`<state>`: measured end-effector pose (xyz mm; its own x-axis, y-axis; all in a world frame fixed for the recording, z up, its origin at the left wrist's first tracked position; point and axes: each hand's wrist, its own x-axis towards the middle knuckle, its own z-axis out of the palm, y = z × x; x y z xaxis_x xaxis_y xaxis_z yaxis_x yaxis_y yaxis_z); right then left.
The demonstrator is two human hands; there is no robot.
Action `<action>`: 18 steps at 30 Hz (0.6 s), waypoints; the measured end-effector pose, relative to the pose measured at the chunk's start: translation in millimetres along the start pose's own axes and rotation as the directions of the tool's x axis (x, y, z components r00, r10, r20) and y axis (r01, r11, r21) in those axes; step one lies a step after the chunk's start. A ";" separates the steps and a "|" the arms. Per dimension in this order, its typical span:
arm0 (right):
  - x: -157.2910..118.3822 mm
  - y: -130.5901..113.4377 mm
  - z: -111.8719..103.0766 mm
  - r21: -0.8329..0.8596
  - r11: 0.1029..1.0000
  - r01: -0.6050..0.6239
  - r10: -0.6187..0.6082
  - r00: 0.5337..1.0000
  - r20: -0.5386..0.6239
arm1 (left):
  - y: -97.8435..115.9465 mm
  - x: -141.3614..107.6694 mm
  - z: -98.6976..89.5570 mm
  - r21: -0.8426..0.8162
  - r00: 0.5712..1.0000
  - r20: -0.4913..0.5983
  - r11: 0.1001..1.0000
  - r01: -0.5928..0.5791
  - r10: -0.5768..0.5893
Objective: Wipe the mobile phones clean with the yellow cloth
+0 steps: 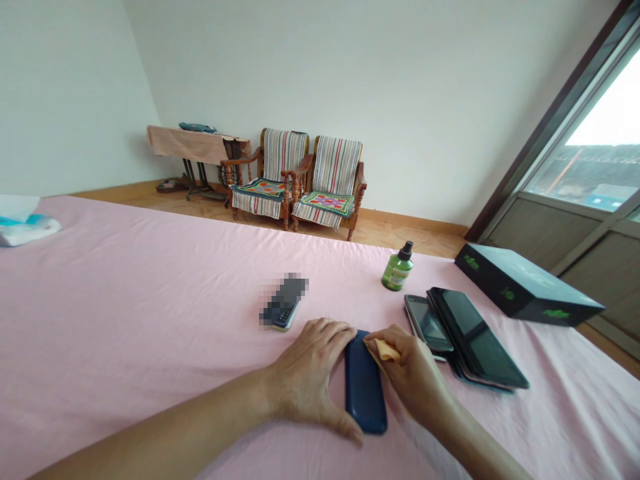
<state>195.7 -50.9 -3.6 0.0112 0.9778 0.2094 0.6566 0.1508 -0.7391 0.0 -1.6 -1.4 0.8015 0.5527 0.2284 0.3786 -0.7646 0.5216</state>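
Note:
A dark blue phone (367, 390), seemingly back side up, lies on the pink cloth (165, 300) in front of me. My left hand (315, 377) grips its left side, fingertips at the top edge and thumb at the lower left corner. In my right hand (407, 363) a folded yellow cloth (387, 351) is pinched, pressed against the phone's upper right part. Beyond my left hand rests a partly pixelated keypad phone (286, 310). To the right of my right hand are a smaller phone (429, 323) and a stack of black tablets (477, 340).
A green spray bottle (397, 268) stands upright beyond the phones. The black box (520, 283) sits at the far right edge of the bed-like surface. At the far left is a tissue pack (27, 227). Two wooden chairs (327, 180) and a draped table (190, 143) stand by the wall.

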 end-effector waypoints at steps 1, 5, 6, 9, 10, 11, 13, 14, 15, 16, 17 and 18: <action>-0.6 -0.8 -0.5 -0.008 1.000 0.000 0.001 1.000 0.009 | 0.2 -0.1 -0.1 0.001 1.000 0.002 1.000 0.001 -0.001; -0.7 -5.1 -0.6 -0.048 0.999 0.016 -0.016 1.000 0.009 | 0.3 -0.2 0.2 0.003 1.000 -0.006 1.000 -0.008 0.008; 0.1 -5.8 -0.1 -0.054 0.998 0.019 -0.018 1.000 0.003 | 0.3 -0.2 0.3 0.003 1.000 -0.007 1.000 -0.011 0.011; 3.4 -6.6 0.8 -0.059 0.998 0.010 -0.010 1.000 0.000 | 0.0 0.1 0.4 0.002 1.000 -0.008 1.000 -0.015 0.015; 4.4 -6.4 0.7 -0.055 0.998 0.007 -0.006 1.000 0.008 | 0.0 0.3 0.3 0.002 1.000 -0.008 1.000 -0.014 0.014; 5.1 -6.1 0.2 -0.050 0.999 0.005 -0.004 1.000 0.017 | 0.0 0.4 0.3 0.002 1.000 -0.009 1.000 -0.013 0.013; 6.1 -5.5 -1.2 -0.045 0.999 0.003 -0.001 0.999 0.044 | -0.1 0.7 0.3 0.000 1.000 -0.008 1.000 -0.013 0.013; 6.3 -5.2 -1.9 -0.048 0.999 0.002 0.001 0.998 0.057 | -0.1 0.9 0.4 0.000 1.000 -0.009 1.000 -0.014 0.014; 6.5 -5.2 -2.3 -0.053 0.999 -0.001 0.005 0.998 0.065 | 0.0 1.1 0.4 0.000 1.000 -0.010 1.000 -0.015 0.015; 6.6 -5.3 -2.6 -0.059 0.998 -0.005 0.009 0.998 0.069 | 0.1 1.3 0.4 0.000 1.000 -0.010 1.000 -0.016 0.016; 6.7 -5.6 -2.6 -0.064 0.998 -0.006 0.010 0.998 0.070 | 0.3 1.5 0.3 0.001 1.000 -0.011 1.000 -0.017 0.017; 6.8 -6.0 -2.4 -0.065 0.998 -0.007 0.011 0.998 0.064 | 0.5 1.6 0.1 0.001 1.000 -0.009 1.000 -0.017 0.017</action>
<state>193.6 -45.5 3.9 -0.0301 0.9867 0.1598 0.7040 0.1344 -0.6973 1.5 -1.2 -0.9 0.8035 0.5427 0.2447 0.3653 -0.7741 0.5171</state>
